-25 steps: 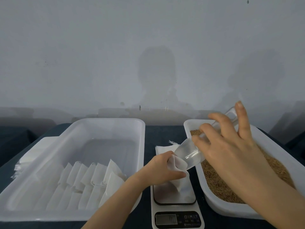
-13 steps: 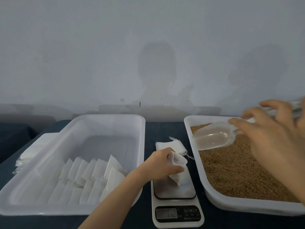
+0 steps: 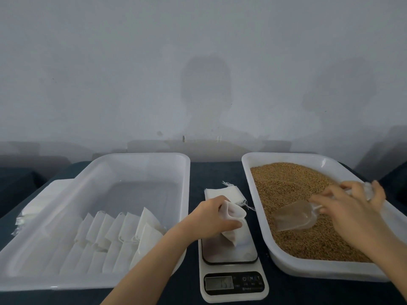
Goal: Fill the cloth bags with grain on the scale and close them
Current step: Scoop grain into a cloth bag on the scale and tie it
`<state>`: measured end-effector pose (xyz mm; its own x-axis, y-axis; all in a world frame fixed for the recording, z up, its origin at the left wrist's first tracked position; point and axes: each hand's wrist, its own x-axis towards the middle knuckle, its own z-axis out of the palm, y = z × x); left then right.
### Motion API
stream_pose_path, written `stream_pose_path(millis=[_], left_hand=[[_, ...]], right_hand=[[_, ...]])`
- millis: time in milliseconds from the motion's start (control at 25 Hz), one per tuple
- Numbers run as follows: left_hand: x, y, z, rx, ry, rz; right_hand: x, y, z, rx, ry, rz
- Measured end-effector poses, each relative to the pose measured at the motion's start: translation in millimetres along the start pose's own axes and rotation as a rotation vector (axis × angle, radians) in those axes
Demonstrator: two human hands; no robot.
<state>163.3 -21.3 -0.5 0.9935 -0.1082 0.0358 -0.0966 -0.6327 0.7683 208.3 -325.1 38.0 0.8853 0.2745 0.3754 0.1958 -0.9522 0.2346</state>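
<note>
On the scale, the left hand pinches a cloth bag open, the right hand fingers wrap a scoop in the grain beside it, and closed bags wait in the tub on the scale's other side, so more filling is left.

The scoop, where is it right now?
Head view, right side: the clear scoop lies low in the grain tray, held by the right hand.

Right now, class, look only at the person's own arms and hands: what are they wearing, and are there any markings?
Both forearms are bare as far as the picture shows: no sleeves or gloves. The left hand and right hand show no rings, watch, bands or other markings. Nails look short and plain.
</note>
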Motion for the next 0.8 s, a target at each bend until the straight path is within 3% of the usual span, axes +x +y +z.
stream_pose_path(millis=[400,800], left_hand=[[0.6,-0.1,0.7,0.004,-0.002,-0.006],[0.6,0.2,0.9,-0.003,-0.005,-0.010]], right_hand=[[-5.7,38.4,34.5,0.580,-0.224,0.185],[-9.1,28.8,0.7,0.724,-0.132,0.163]])
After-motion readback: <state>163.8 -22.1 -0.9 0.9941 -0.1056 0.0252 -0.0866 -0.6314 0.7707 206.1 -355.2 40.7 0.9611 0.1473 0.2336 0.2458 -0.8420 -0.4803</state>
